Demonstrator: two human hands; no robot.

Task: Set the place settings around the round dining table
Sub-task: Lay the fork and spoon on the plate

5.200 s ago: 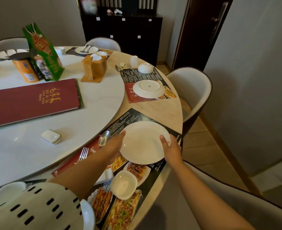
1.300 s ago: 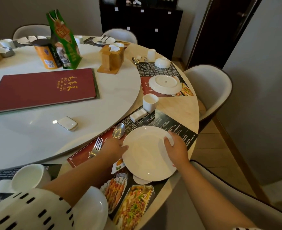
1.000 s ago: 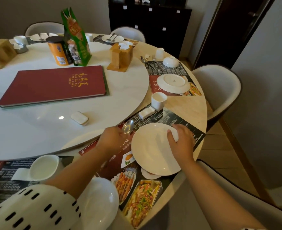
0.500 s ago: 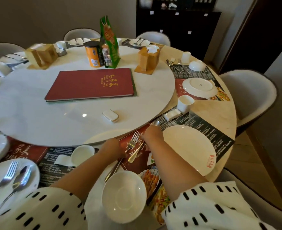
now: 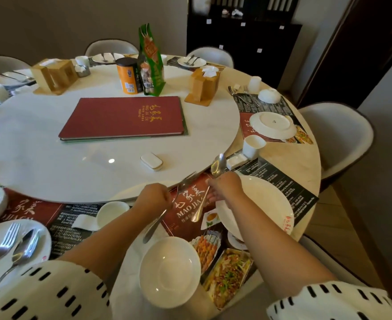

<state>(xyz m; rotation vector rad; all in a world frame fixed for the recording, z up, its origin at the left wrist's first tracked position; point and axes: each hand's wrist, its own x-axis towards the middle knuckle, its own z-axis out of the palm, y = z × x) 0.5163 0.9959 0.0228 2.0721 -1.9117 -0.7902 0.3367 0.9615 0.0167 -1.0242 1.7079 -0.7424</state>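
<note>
Through the head camera, we are curling our left hand (image 5: 154, 197) round the slim metal fork (image 5: 181, 187), fingers closed on its handle and its blurred tines tilting up toward the turntable (image 5: 51, 172). Our right hand (image 5: 225, 188) is pinching the shiny steel spoon (image 5: 218, 164) partway along its stem; the oval bowl is pointing up and away from us, and the handle end is hanging down. We are holding both pieces over the red and black printed placemat (image 5: 185, 219), and we cannot tell whether the fork's handle end is touching it. The spoon is lying just left of the round, glossy white plate (image 5: 264, 204), which is resting on that mat near the pale, stone-patterned rim of the table (image 5: 294, 162). A smooth white bowl (image 5: 169, 271) is sitting closer to us. Beyond the plate, a small white cup (image 5: 253, 146) and a flat rectangular white dish (image 5: 236, 160) are standing side by side. The glossy white turntable is carrying a dark red menu (image 5: 125, 116).
</note>
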